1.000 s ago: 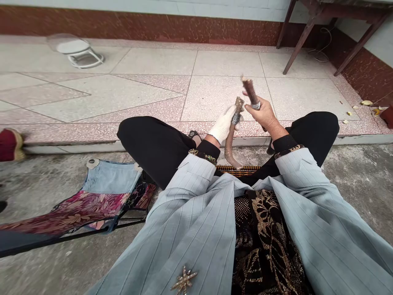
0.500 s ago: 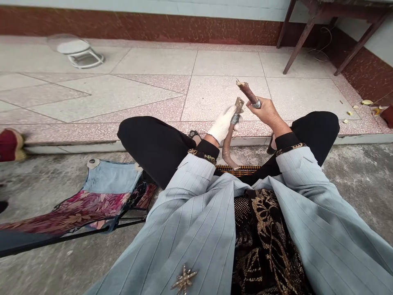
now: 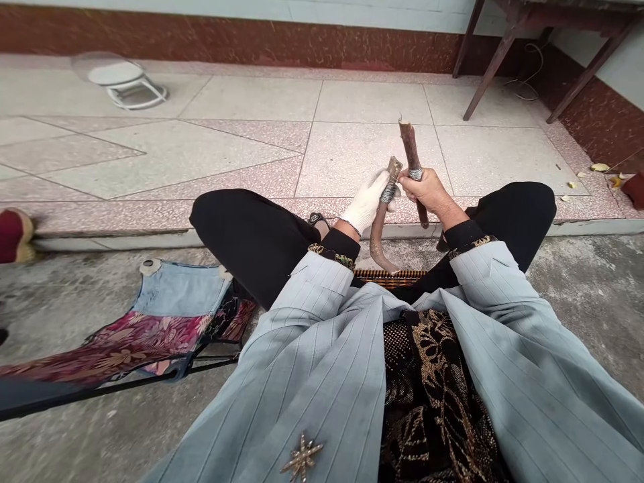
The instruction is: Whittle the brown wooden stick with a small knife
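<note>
My left hand (image 3: 366,202), in a white glove, is closed around a curved wooden stick (image 3: 378,240) just below its cut top. Silvery wire is wound about this stick at the grip. Beside it, my bare right hand (image 3: 427,191) grips a shorter, darker stick (image 3: 410,142), held nearly upright with a splintered top end. A coil of wire (image 3: 415,174) wraps that stick above my fingers. The fingertips of my right hand come close to the curved stick; whether they touch it or pinch a wire end, I cannot tell.
A folding chair (image 3: 171,329) with flowered fabric stands at my left. On the tiled step (image 3: 261,168) ahead is a white stool (image 3: 123,80). A dark wooden table (image 3: 498,64) stands at the back right. Someone's red shoe (image 3: 15,235) shows at the left edge.
The stick in my right hand has swung from leaning left to nearly upright, and its lower end now shows. My right hand has come nearer the left one, which stays almost in place.
</note>
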The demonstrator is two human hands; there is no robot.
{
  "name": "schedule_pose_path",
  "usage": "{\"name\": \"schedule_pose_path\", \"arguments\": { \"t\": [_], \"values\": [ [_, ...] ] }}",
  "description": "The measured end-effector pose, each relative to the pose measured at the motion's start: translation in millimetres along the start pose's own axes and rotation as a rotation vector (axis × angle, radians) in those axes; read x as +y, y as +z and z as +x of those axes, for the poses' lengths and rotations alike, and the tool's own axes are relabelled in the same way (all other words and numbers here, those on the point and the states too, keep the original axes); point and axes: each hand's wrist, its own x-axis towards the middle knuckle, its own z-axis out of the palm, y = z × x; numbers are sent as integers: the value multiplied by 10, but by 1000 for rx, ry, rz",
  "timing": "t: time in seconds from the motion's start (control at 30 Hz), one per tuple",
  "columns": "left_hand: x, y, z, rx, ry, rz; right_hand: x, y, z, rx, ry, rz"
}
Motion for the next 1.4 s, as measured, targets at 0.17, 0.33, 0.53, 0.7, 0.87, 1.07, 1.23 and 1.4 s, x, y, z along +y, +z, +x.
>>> {"name": "schedule_pose_path", "arguments": {
  "t": [0.17,0.33,0.53,0.7,0.87,1.07,1.23,1.4],
  "values": [
    [-7,2,4,-32,15,-20,89,96,56,169,24,-57],
    [-53,-38,30,-102,30,-80,110,105,75,234,-53,-198],
    [-43,-53,45,-61,8,-75,139,97,52,224,-139,-308],
    [-39,0,26,24,14,-120,125,127,53,228,-9,-90],
    [-58,78,6,150,129,-92,17,236,-8,275,139,253],
    [-96,126,-13,203,109,26,2,349,-3,336,196,260],
    [-164,147,5,244,164,7,23,374,23,357,209,243],
    [-277,109,111,309,307,33,-59,361,-22,317,221,309]
  ]
}}
